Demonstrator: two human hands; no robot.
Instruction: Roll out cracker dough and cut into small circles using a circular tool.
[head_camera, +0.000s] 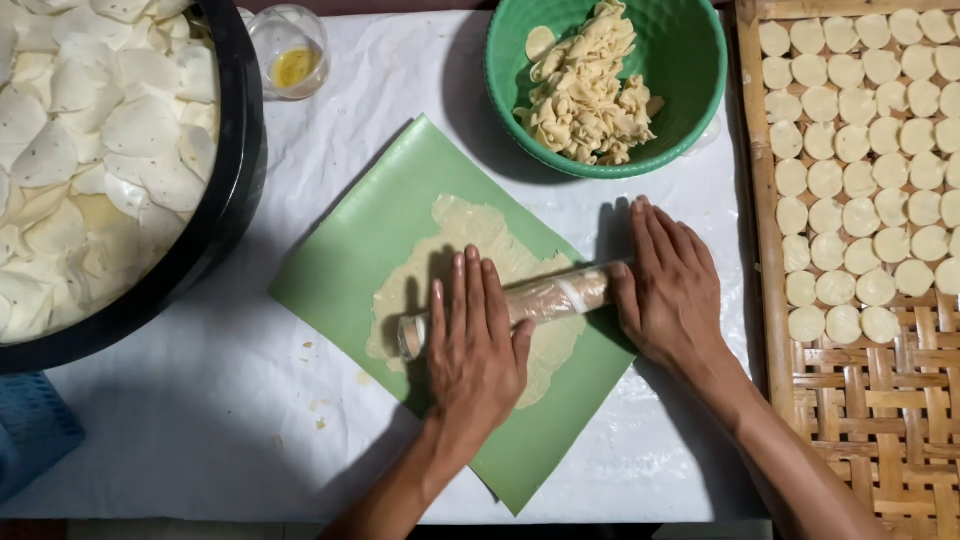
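While both hands (478, 345) (668, 285) lie flat (fingers outstretched, gripping nothing), the rolling pin (545, 296) sits beneath them — across the dough (470, 235).

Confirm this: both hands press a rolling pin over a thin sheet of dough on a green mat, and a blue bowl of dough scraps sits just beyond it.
Not quite. The bowl of dough scraps is green, not blue, as the head view shows. The rest holds: the left hand and right hand press the rolling pin over the thin sheet of dough on the green mat.
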